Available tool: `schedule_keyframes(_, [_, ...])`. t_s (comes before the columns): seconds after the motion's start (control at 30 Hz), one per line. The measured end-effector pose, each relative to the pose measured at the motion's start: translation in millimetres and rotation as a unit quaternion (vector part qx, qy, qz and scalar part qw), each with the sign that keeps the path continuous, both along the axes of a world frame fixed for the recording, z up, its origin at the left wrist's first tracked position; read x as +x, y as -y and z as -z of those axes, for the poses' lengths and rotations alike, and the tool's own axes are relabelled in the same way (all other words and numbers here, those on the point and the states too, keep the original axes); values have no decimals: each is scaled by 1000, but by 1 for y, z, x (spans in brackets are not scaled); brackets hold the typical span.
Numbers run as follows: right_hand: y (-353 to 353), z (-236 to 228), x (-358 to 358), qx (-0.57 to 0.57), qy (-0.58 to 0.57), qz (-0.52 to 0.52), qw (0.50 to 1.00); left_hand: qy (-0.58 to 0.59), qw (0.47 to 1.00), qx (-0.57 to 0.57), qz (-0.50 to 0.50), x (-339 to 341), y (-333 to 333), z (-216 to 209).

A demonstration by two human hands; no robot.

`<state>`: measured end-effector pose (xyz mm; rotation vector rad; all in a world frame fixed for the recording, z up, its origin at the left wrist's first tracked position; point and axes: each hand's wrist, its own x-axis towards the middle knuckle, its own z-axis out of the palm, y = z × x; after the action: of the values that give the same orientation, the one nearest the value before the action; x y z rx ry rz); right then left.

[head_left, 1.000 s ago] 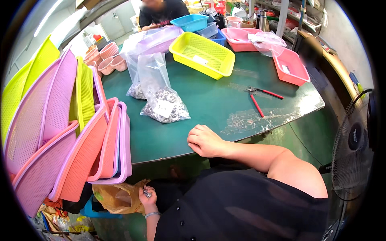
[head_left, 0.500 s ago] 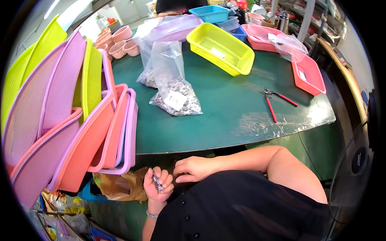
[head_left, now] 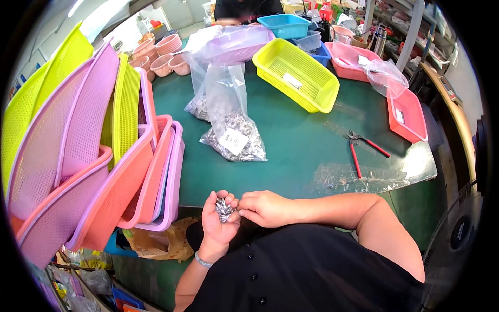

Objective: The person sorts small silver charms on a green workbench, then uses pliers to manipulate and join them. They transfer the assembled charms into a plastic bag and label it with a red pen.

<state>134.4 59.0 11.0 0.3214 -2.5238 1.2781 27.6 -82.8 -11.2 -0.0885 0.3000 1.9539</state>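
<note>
At the table's near edge, my left hand (head_left: 218,223) is cupped, palm up, around a heap of small silvery metal pieces (head_left: 224,209). My right hand (head_left: 267,209) meets its fingertips from the right, thumb and fingers pinched together; what lies between them is too small to make out. Farther in on the green table (head_left: 291,156), a clear plastic bag (head_left: 244,132) with a white label holds many similar silvery pieces. Behind it stands a second such bag (head_left: 198,106). Red-handled pliers (head_left: 358,148) lie spread apart on the right.
Stacked purple, coral and lime plastic baskets (head_left: 99,177) crowd the left side. A lime basket (head_left: 299,78), coral trays (head_left: 408,117), a blue basket (head_left: 283,23) and pink pots (head_left: 167,47) line the far side. A fan (head_left: 460,229) stands at right; a brown paper bag (head_left: 163,242) sits below the baskets.
Both hands have risen toward the table edge and slightly right. My left hand has opened more, uncovering the metal pieces in its palm, and my right fingers now reach its fingertips.
</note>
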Motion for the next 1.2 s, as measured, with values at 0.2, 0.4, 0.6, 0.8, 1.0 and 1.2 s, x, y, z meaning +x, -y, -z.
schedule_keyframes(0.2, [-29,-20,-8,129,-8,-34,991,4,999,-43,-7,-11,-26,-20])
schedule_keyframes(0.4, [-131,-102,-33,319,-21,29,947,59,998,-16,32,-35,-30,-6])
schedule_keyframes(0.6, [-313,-162,-152,329,-84,300,892,73,992,-99,15,-54,-52,-20])
schedule_keyframes(0.8, [-421,-139,-269,398,-26,337,853,111,982,-151,14,-63,-62,-35])
schedule_keyframes(1.0, [-467,-131,-347,378,21,343,860,128,975,-179,-8,-55,-46,-49])
schedule_keyframes(1.2, [-504,-101,-428,357,20,369,858,139,967,-210,-39,-51,-21,-67])
